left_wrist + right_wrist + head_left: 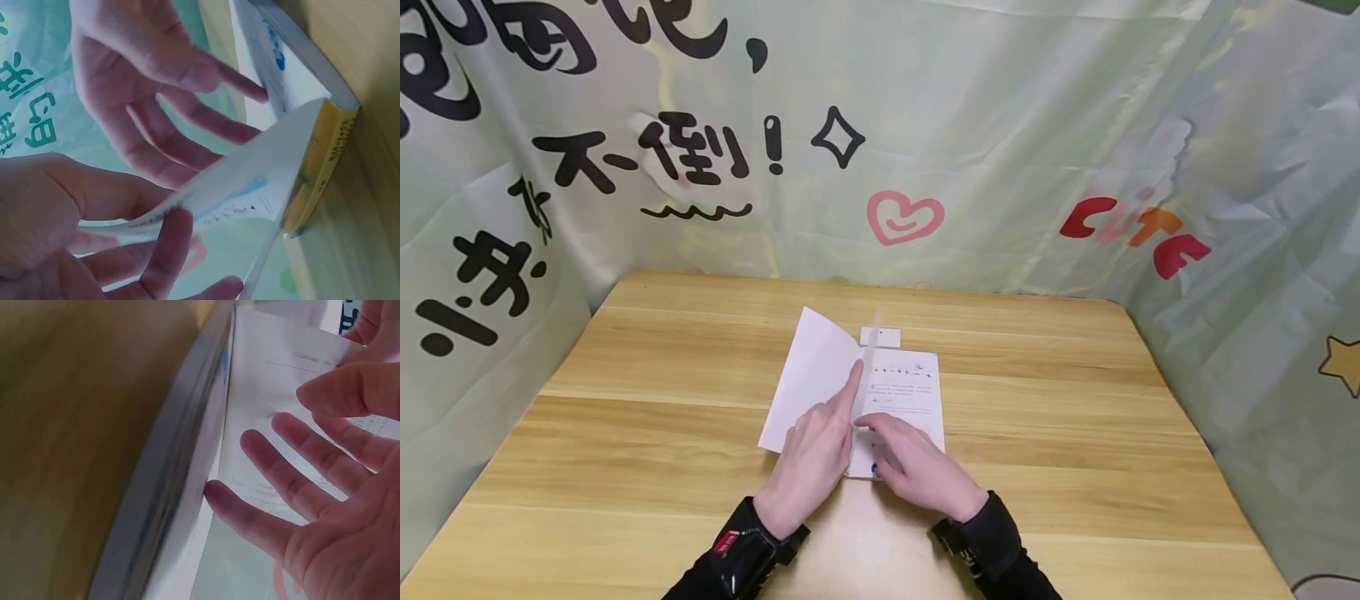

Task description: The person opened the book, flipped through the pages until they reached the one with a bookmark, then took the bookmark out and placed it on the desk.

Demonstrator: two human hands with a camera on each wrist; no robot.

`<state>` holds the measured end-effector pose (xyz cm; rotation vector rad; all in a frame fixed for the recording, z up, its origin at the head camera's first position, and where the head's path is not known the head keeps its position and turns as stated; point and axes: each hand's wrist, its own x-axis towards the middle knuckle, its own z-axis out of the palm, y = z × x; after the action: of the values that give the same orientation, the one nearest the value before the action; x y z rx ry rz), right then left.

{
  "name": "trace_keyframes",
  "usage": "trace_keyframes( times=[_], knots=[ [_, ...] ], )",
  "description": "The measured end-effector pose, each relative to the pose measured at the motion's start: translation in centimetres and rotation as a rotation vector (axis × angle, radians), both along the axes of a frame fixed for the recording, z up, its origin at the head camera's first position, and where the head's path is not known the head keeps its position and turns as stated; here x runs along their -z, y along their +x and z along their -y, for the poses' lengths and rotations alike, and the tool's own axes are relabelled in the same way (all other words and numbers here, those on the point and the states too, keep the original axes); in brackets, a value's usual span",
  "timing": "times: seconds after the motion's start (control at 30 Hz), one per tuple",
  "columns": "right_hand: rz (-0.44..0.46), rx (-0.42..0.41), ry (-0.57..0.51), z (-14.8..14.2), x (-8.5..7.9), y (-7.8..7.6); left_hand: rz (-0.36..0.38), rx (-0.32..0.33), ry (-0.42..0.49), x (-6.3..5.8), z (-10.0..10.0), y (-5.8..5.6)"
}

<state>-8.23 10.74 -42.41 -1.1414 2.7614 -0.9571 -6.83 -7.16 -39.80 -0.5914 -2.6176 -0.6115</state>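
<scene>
An open book (905, 392) with a yellow spine (322, 165) lies on the table, its white front cover (812, 375) raised to the left. A thin page (244, 181) stands up near the fold. My left hand (815, 454) pinches this page between thumb and fingers, its index finger pointing up along it in the head view. Over the lower part of the book is my right hand (925, 467), fingers loosely bent and spread. In the right wrist view its little fingertip (215, 489) is right at the fold, the other fingertips close to the raised page.
A small white card (887, 337) lies just beyond the book's top edge. The wooden table (1060, 400) extends around the book. Printed cloth (1000, 125) hangs behind the table and along its sides. A dark cable (1326, 577) shows at the lower right.
</scene>
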Motion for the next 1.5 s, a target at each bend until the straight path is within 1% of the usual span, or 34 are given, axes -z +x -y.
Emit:
trace_keyframes(
  times=[0.07, 0.23, 0.27, 0.43, 0.57, 0.67, 0.8, 0.93, 1.13, 1.2, 1.3, 1.5],
  knots=[
    [-0.001, -0.019, 0.020, 0.1, 0.0, 0.1, -0.044, -0.017, -0.033, -0.2, 0.0, 0.0],
    [-0.022, -0.062, 0.047, 0.1, 0.1, 0.1, -0.136, -0.040, -0.176, -0.4, 0.3, -0.2],
    [-0.024, -0.072, 0.055, 0.1, 0.1, 0.1, -0.142, -0.039, -0.198, -0.4, 0.4, -0.3],
    [-0.039, -0.120, 0.100, 0.2, 0.2, 0.1, -0.148, -0.036, -0.282, -0.3, 0.8, -0.5],
    [-0.066, -0.149, 0.121, 0.3, 0.3, 0.1, -0.123, -0.054, -0.336, -0.2, 1.1, -0.7],
    [-0.080, -0.167, 0.127, 0.3, 0.2, 0.1, -0.107, -0.062, -0.350, 0.0, 1.3, -0.8],
    [-0.081, -0.177, 0.131, 0.3, 0.1, 0.2, -0.067, -0.016, -0.331, 0.4, 1.5, -0.8],
    [-0.055, -0.171, 0.133, 0.1, 0.0, 0.2, 0.008, 0.047, -0.332, 0.9, 1.7, -0.7],
    [0.068, -0.119, 0.153, -0.9, -0.4, 0.0, 0.160, 0.182, -0.360, 1.5, 1.9, -0.9],
    [0.104, -0.098, 0.174, -1.4, -0.5, -0.1, 0.199, 0.210, -0.374, 1.7, 1.9, -0.9],
    [0.138, -0.068, 0.205, -2.1, -0.7, -0.2, 0.247, 0.212, -0.375, 1.9, 1.8, -0.9],
    [0.171, -0.017, 0.252, -2.8, -1.0, -0.3, 0.312, 0.136, -0.352, 1.9, 1.5, -0.6]
  ],
)
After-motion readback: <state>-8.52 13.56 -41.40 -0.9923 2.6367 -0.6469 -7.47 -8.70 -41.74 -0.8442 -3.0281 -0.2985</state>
